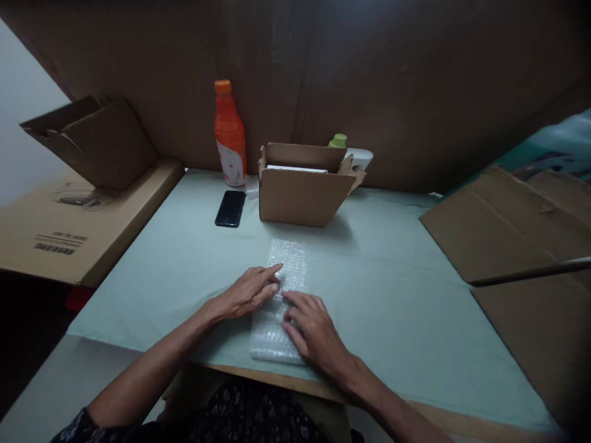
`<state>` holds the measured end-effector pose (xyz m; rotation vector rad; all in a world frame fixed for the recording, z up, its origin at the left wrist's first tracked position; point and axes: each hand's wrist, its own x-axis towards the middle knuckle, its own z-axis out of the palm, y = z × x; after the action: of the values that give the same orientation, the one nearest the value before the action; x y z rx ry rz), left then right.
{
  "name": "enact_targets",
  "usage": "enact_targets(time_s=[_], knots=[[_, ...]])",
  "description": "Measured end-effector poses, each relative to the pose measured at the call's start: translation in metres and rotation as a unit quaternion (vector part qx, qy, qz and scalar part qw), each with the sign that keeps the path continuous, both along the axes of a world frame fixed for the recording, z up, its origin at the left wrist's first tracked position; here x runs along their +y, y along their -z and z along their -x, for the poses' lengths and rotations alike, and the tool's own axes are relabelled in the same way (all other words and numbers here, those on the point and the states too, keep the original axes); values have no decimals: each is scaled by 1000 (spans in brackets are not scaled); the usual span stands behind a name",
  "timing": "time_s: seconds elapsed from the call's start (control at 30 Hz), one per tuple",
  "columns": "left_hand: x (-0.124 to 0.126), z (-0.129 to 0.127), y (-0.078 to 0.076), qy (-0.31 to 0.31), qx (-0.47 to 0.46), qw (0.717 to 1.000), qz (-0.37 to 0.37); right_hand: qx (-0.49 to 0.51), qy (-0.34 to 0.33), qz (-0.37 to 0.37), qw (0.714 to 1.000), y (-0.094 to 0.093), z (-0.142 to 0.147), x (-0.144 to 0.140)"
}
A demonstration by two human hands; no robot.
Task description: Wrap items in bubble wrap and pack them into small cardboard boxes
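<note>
A strip of clear bubble wrap (pixel 290 261) lies flat on the pale green table cover (pixel 392 295), running away from me at the front edge. My left hand (pixel 249 290) rests palm down on its left side, fingers spread and pointing right. My right hand (pixel 310 326) presses on its near right part, fingers bent over the wrap. Something may be folded inside the near end, but I cannot tell. Behind the wrap stands an open cardboard box (pixel 302 184) with a white item inside.
A black phone (pixel 230 208) lies left of the box. An orange bottle (pixel 229 134) stands at the back. A green-capped bottle (pixel 338 141) is behind the box. Flat cardboard sheets (pixel 503 221) lie on the right, and a large carton (pixel 78 215) sits on the left.
</note>
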<state>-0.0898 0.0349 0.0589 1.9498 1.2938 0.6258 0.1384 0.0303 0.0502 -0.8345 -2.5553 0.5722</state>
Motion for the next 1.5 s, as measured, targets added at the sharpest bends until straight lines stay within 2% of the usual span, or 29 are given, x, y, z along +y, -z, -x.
enact_targets(time_s=[0.07,0.13,0.2,0.3,0.4,0.47,0.6,0.67,0.73,0.8,0.87,0.93,1.0,1.1,1.17,1.27,1.37,1.43,1.5], knots=[[4,2,2,-3,7,1000,-17,33,-73,55,995,-14,-3,-29],[5,4,8,-5,8,999,-33,53,-154,143,976,-25,-9,-59],[5,3,15,-10,7,999,-44,58,-173,209,961,-27,-12,-81],[4,0,24,-19,5,998,-52,62,-88,225,968,-17,-15,-90],[-8,3,20,-34,-2,997,-62,74,-35,261,962,-10,-16,-83],[-28,10,9,-39,-24,998,-52,80,-21,304,949,-12,-16,-77],[-86,20,-9,-12,-130,990,52,132,58,335,931,-15,-10,-61],[-105,13,-7,-40,-129,988,70,168,106,324,925,-10,-6,-49],[-112,0,3,-100,-95,989,59,178,139,290,930,0,-3,-37],[-107,-13,17,-151,-48,987,25,169,170,220,945,9,-5,-29],[-97,-22,30,-171,12,985,-18,160,198,114,960,14,-11,-27],[-89,-26,40,-170,70,982,-50,155,194,3,969,14,-19,-34],[-85,-26,45,-161,107,979,-59,135,132,-60,980,11,-26,-46],[-88,-24,42,-166,132,974,-75,71,25,-62,995,8,-25,-61],[-96,-23,34,-174,119,972,-107,40,5,-52,998,10,-20,-63],[-110,-19,20,-129,70,977,-156,48,10,-22,999,14,-13,-55],[-117,-19,17,-75,48,985,-149,76,27,57,995,14,-12,-44],[-113,-22,23,-93,56,985,-132,95,61,74,991,13,-14,-40],[-104,-25,31,-132,75,981,-123,119,98,17,988,11,-17,-38]])
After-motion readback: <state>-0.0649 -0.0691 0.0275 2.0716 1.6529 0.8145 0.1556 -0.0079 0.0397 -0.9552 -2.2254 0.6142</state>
